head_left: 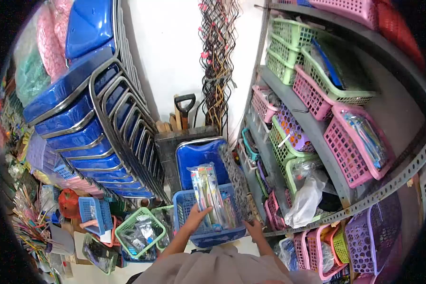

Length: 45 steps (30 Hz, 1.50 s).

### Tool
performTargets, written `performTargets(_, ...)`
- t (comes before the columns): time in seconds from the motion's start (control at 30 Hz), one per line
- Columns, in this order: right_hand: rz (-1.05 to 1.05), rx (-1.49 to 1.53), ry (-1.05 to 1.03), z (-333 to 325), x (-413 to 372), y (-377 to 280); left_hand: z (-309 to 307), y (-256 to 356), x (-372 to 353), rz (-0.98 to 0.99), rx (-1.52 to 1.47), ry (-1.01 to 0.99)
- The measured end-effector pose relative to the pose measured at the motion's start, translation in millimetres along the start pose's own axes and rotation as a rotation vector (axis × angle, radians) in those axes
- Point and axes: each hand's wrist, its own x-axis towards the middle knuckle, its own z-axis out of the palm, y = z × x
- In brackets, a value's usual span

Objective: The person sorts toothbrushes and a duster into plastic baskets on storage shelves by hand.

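A blue plastic basket (181,203) rests in front of me, against a blue chair (182,158). Long clear packets (212,196) of slim pale and coloured items stand in it, tops leaning over the far rim; their exact kind is too small to tell. At the left side, my left hand (197,218) is closed on the edge of one packet, the thumb lying over its front. My right hand (254,230) grips the basket's right rim near its front corner; some of its fingers are hidden.
Stacked blue chairs (80,128) with metal frames rise at left. A metal shelf (312,123) with pink, green and purple baskets runs along the right. A green basket (144,213) of packets stands at lower left. A black-handled tool (184,104) stands behind.
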Motion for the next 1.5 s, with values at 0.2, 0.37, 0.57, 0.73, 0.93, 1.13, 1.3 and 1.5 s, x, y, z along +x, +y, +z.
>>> performTargets(0.2, -0.312, -0.268, 0.167, -29, 16, -29, 16, 27, 9, -0.004, 0.070, -0.066)
performTargets(0.37, -0.329, -0.901, 0.198, -57, -2, -86, 5, 38, 20, -0.067, 0.128, -0.213)
performTargets(0.57, -0.171, -0.752, 0.444, -60, -17, -82, -2, 41, 24, 0.020, 0.201, -0.306)
performTargets(0.73, -0.193, -0.857, 0.440, -63, -27, -80, -2, 42, 29, 0.017, 0.268, -0.447)
performTargets(0.93, -0.544, -0.934, 0.458, -78, -52, -70, 22, 53, 34, -0.078, 0.274, -0.574)
performTargets(1.13, -0.014, -0.875, 0.679, -91, -67, -73, 49, 48, 37, -0.073, 0.281, -0.670)
performTargets(1.3, -0.243, -0.991, 0.541, -101, -82, -50, 62, 51, 45, -0.045, 0.313, -0.733)
performTargets(1.5, -0.103, -0.847, 0.785, -100, -91, -68, 77, 48, 43, 0.006, 0.277, -0.719)
